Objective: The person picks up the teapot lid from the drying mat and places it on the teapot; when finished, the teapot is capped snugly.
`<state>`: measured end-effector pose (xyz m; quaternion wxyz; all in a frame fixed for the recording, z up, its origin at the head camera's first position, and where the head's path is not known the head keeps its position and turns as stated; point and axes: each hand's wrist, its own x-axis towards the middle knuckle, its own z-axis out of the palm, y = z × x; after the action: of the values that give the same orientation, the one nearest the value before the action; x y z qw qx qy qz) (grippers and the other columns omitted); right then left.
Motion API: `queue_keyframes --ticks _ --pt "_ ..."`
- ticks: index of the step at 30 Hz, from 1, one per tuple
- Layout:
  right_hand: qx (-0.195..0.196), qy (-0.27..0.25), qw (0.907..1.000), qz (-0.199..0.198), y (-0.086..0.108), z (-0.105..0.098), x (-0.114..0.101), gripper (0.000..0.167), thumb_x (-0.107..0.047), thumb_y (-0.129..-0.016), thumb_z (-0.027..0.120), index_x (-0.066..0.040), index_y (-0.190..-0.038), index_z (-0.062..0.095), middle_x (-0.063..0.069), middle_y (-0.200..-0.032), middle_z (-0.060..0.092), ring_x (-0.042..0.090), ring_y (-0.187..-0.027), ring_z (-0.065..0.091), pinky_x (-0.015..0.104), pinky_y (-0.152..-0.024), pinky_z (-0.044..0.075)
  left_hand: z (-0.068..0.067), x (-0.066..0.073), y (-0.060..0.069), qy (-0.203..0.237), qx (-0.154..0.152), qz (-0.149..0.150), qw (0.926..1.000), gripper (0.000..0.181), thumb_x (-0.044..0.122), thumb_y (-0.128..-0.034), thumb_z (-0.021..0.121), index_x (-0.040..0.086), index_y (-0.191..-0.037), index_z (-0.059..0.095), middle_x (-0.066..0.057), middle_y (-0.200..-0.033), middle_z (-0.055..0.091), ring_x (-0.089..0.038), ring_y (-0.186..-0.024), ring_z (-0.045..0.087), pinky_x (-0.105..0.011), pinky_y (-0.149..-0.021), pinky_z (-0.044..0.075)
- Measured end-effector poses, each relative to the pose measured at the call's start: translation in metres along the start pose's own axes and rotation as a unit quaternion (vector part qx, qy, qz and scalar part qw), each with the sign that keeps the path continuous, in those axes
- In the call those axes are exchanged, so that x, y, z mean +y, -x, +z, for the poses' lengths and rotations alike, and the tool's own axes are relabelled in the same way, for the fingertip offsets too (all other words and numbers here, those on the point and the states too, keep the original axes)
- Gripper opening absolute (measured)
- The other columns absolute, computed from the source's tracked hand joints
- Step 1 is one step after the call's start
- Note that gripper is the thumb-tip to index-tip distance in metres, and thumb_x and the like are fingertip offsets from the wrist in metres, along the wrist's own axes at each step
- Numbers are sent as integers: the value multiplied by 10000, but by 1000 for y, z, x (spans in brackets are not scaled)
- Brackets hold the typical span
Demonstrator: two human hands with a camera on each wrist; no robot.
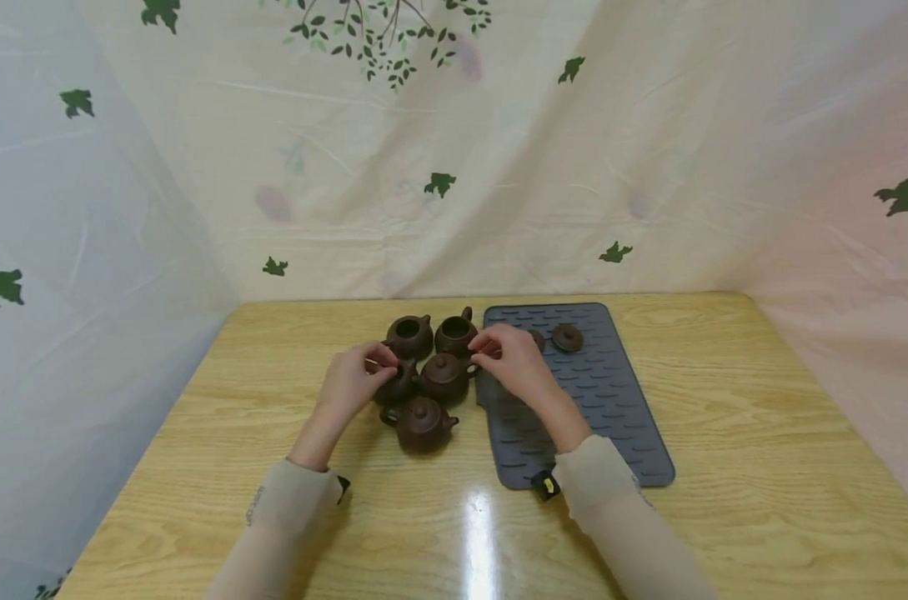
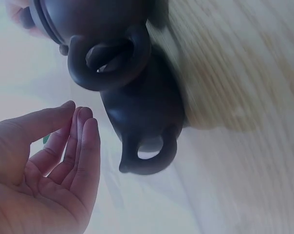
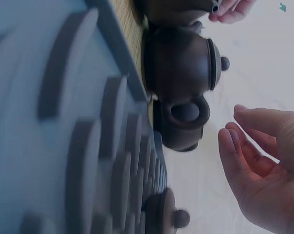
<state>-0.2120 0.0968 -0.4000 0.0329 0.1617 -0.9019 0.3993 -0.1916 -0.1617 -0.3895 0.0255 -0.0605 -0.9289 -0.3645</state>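
Several dark brown teapots stand close together on the table. My left hand [image 1: 352, 379] is above the leftmost teapot [image 1: 397, 387], its bent fingers near the thumb; in the left wrist view the hand [image 2: 54, 165] holds nothing, beside two teapot handles. My right hand [image 1: 517, 362] hovers right of the lidded middle teapot [image 1: 443, 379]. Seen from the right wrist, the hand [image 3: 264, 165] has a gap between thumb and fingers, apart from the lidded teapot [image 3: 178, 63]. A lidded teapot [image 1: 421, 427] stands in front; two lidless ones [image 1: 408, 337] [image 1: 456, 335] are behind.
To the right lies a grey ridged mat [image 1: 604, 400]. One round lid [image 1: 567, 337] rests near its back edge, with another lid [image 1: 537, 339] partly behind my right hand. A pale patterned curtain [image 1: 423, 233] hangs behind the wooden table [image 1: 221, 442].
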Motion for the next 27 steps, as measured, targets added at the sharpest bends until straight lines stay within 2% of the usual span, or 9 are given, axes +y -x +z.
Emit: queue_keyframes --ticks 5,12,18,27 --pt "131 47 9999 2 3 -9 11 177 -150 -931 708 -75 -1090 721 92 -1077 699 244 -953 680 414 -844 583 -6 -3 2 21 89 9 10000 60 93 -917 701 68 -971 692 -135 -1025 738 -315 -957 721 -422 -794 595" --pt "297 135 9994 148 10 -23 27 160 -159 -928 712 -104 -1078 725 91 -1066 712 248 -938 675 433 -824 570 -11 -10 3 27 161 -129 9998 69 103 -918 699 74 -979 692 -132 -1024 734 -318 -970 720 -401 -762 594" --pt "439 105 9984 334 14 -32 39 153 -145 -924 715 -83 -1063 727 103 -1039 720 257 -920 671 437 -800 563 -15 -15 3 4 236 -141 9996 75 101 -912 704 70 -981 702 -135 -1009 738 -317 -957 722 -383 -740 595" --pt "536 79 9975 464 19 -40 52 151 -138 -928 709 -71 -1062 728 135 -1105 721 293 -976 684 455 -838 576 -18 -26 2 35 216 -204 9996 84 108 -912 706 51 -973 695 -145 -1001 730 -317 -953 712 -361 -741 584"
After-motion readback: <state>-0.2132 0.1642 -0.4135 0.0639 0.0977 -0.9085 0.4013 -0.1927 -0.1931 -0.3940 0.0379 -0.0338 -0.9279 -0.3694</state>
